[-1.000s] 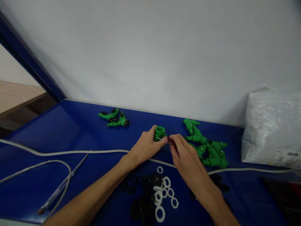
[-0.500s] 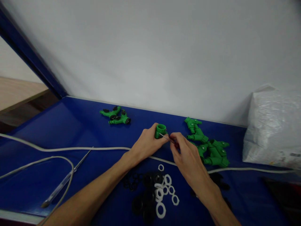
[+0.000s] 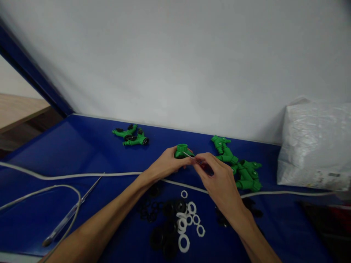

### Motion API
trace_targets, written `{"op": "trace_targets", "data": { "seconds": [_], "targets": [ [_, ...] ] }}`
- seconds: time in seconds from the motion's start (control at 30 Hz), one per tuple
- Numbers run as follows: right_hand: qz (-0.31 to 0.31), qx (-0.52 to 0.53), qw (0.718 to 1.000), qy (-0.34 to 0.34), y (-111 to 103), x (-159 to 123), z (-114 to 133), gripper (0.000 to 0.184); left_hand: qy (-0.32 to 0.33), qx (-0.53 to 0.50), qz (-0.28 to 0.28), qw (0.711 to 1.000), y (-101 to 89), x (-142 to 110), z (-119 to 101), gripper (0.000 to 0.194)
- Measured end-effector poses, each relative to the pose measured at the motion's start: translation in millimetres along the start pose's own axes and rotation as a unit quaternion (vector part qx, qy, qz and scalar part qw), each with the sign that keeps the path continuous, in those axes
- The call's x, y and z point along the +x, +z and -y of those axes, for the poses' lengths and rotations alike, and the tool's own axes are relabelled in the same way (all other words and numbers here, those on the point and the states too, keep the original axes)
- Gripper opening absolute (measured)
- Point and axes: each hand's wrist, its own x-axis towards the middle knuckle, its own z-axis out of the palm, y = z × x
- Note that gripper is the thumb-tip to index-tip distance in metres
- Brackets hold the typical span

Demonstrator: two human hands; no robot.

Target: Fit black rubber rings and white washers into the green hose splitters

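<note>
My left hand (image 3: 170, 160) is closed around a green plastic hose connector (image 3: 181, 148), its round opening facing up. In my right hand (image 3: 212, 170) is a thin metal-shafted tool (image 3: 188, 155), seemingly a screwdriver, with a bit of red at the handle; the fingers cover most of it. The shaft's tip meets the side of the connector just below the rim. Nearer to me lie white rings (image 3: 184, 243), black rings (image 3: 157, 237) and small black O-rings (image 3: 151, 216). Several green Y-shaped connectors (image 3: 248, 175) are heaped beyond my right hand.
Two green connectors with black parts (image 3: 135, 138) lie at the back left. A pale cable (image 3: 68, 176) crosses the blue table (image 3: 90, 146), passing under my arms. A clear-handled pointed tool (image 3: 61, 225) rests at left. A wrapped white package (image 3: 315, 146) stands at right.
The connector in my left hand has tilted, and its opening looks flatter. My right hand has stayed close with the tool against it. The whole view has shifted slightly.
</note>
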Motion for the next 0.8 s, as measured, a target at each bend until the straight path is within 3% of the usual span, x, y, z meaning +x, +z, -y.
{"op": "trace_targets", "data": {
  "seconds": [0.3, 0.63, 0.8],
  "targets": [
    [0.018, 0.112, 0.987, 0.111, -11.1, 1.9, -4.2, 0.015, 0.010, -0.129, 0.023, 0.991, -6.2, 7.1, 6.7, 0.040],
    [-0.018, 0.127, 0.989, 0.077, -0.1, 1.9, -4.1, 0.010, 0.001, -0.172, 0.074, 0.982, -5.8, 5.8, 5.8, 0.038],
    [-0.015, 0.127, 0.990, 0.058, 0.5, 1.7, -2.7, 0.011, -0.014, -0.180, 0.072, 0.981, -3.2, 3.2, 3.6, 0.034]
  ]
}}
